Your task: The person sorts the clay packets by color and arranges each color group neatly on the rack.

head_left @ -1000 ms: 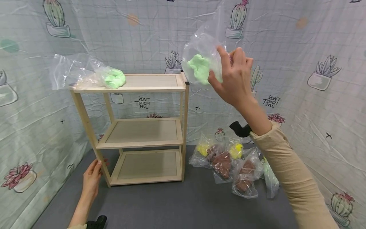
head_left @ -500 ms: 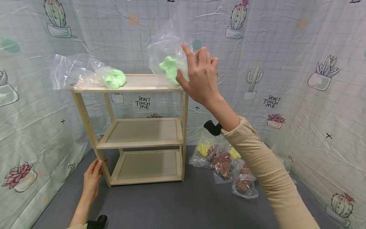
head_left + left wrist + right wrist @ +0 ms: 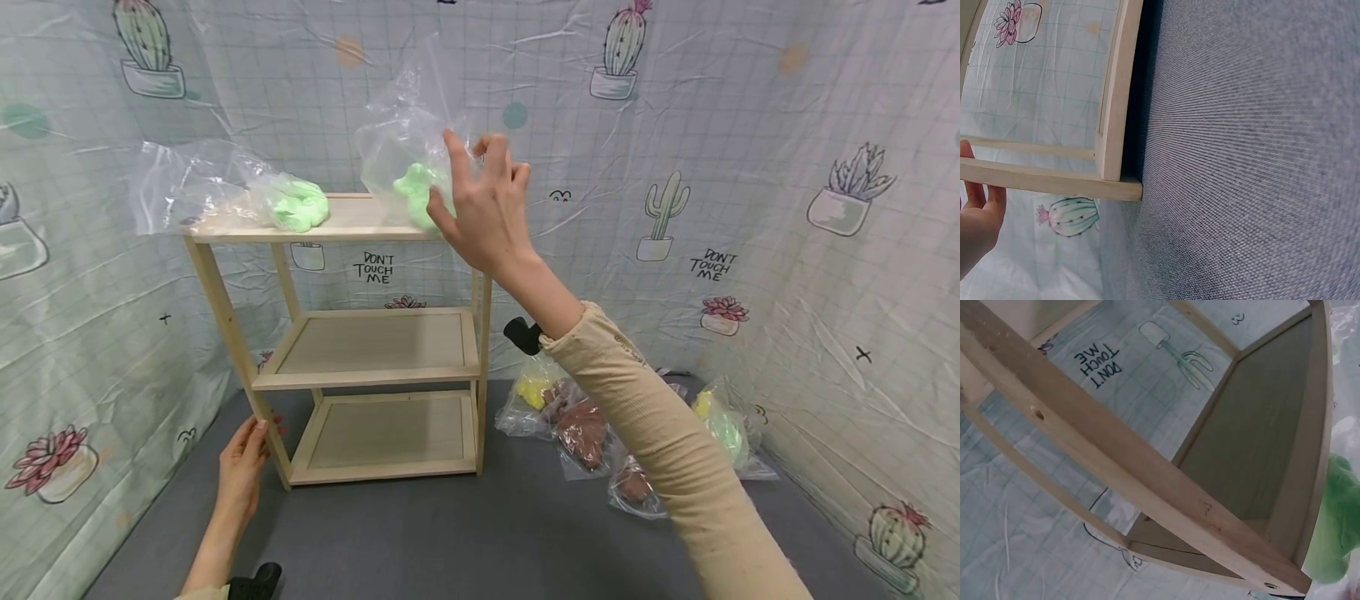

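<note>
A three-tier wooden shelf [image 3: 367, 346] stands on the grey surface. My left hand [image 3: 243, 467] grips its front left post low down; in the left wrist view the fingers wrap behind that post [image 3: 1054, 180]. My right hand [image 3: 487, 204] holds a clear plastic bag [image 3: 408, 117] with a light green, dough-like lump [image 3: 415, 187] inside, over the right part of the top tier. The right wrist view shows the green lump [image 3: 1338, 519] at the edge, close by the shelf's top. Another bagged green lump [image 3: 302, 207] lies on the top tier's left side.
Right of the shelf lie several clear bags with brown lumps [image 3: 581, 429] and yellow ones [image 3: 532, 392]; a bag with green and yellow [image 3: 726, 429] is farther right. My right forearm hides some of them. A cactus-print sheet [image 3: 787, 167] encloses the area.
My right hand has moved left with the green bag, from right of the shelf to over its top tier. My left hand stays on the post.
</note>
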Demonstrator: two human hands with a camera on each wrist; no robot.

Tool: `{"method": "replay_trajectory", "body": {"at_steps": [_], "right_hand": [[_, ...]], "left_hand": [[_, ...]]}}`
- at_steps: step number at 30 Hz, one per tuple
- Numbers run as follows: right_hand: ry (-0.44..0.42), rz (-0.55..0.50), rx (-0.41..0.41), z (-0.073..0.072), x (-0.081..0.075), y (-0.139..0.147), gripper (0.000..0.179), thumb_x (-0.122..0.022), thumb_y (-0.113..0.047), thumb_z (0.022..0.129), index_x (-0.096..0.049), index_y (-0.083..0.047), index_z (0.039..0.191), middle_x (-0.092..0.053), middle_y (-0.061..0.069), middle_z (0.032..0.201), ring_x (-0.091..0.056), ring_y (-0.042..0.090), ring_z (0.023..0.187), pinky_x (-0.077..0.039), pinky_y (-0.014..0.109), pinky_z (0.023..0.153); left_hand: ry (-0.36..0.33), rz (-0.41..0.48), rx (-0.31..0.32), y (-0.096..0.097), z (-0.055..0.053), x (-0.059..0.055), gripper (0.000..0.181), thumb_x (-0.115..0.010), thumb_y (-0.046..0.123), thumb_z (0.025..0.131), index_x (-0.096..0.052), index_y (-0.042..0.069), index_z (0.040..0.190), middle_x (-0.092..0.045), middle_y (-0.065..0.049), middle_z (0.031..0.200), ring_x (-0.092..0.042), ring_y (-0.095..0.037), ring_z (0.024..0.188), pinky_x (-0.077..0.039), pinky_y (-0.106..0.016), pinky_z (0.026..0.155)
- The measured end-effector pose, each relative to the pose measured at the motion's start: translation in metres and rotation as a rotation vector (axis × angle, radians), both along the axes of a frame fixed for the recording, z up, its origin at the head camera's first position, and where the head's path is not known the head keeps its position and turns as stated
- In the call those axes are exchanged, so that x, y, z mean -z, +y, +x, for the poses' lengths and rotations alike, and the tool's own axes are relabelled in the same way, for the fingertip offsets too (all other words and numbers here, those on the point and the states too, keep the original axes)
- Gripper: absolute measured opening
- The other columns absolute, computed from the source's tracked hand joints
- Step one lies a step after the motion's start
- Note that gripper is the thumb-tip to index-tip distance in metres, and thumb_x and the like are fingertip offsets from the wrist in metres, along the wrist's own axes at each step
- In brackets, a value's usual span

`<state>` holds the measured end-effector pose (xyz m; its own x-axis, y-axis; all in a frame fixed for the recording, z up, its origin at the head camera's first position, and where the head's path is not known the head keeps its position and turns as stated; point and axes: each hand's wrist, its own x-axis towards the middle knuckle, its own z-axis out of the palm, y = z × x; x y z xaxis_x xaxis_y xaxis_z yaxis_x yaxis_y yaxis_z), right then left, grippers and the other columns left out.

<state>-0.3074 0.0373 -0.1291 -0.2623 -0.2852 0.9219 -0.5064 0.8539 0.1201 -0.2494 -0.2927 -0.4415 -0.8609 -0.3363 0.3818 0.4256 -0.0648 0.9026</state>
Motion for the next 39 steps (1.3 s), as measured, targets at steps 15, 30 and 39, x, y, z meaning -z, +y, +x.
{"method": "replay_trajectory", "body": {"at_steps": [15,30,39], "right_hand": [[0.032,0.166,0.026,-0.009,0.015,0.009,0.051,-0.036,-0.037,0.092,-0.035,-0.008,0.134,-0.042,0.011,0.119,-0.039,0.029,0.094,-0.026,0.043,0.079],[0.121,0.220,-0.124,-0.013,0.032,0.024,0.033,-0.043,-0.030,0.090,-0.040,-0.013,0.118,-0.051,0.006,0.110,-0.042,0.026,0.092,-0.026,0.045,0.081],[0.109,0.310,-0.170,-0.014,0.034,0.038,0.028,-0.045,-0.025,0.091,-0.047,-0.014,0.117,-0.054,0.006,0.112,-0.047,0.026,0.101,-0.022,0.052,0.091]], "left_hand": [[0.004,0.016,-0.008,-0.002,-0.002,0.002,0.024,-0.043,0.015,0.094,-0.054,0.014,0.116,-0.064,0.014,0.096,-0.061,0.001,0.088,-0.042,-0.012,0.074],[0.006,0.033,-0.013,-0.001,-0.003,0.001,0.021,-0.044,0.015,0.094,-0.056,0.018,0.111,-0.065,0.013,0.096,-0.062,0.000,0.086,-0.042,-0.013,0.074],[-0.005,0.026,-0.014,-0.001,-0.003,0.003,0.022,-0.043,0.015,0.094,-0.055,0.018,0.113,-0.064,0.015,0.096,-0.062,0.001,0.087,-0.042,-0.012,0.074]]}}
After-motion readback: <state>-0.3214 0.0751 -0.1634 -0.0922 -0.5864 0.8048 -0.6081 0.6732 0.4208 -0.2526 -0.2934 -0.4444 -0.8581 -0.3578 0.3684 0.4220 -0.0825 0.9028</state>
